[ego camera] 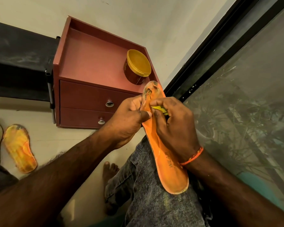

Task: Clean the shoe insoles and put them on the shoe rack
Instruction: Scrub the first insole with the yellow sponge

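1. My left hand (129, 115) grips the orange insole (161, 141) at its edge, thumb on top, to keep it steady; the heel rests on my knee, just in front of the red cabinet (88, 66).
2. My right hand (175, 126) has its fingers (159, 104) curled on a yellow cloth (159, 109), pressing the dirty front part.
3. The second insole (20, 148) lies on the floor, left of the cabinet, probably waiting.
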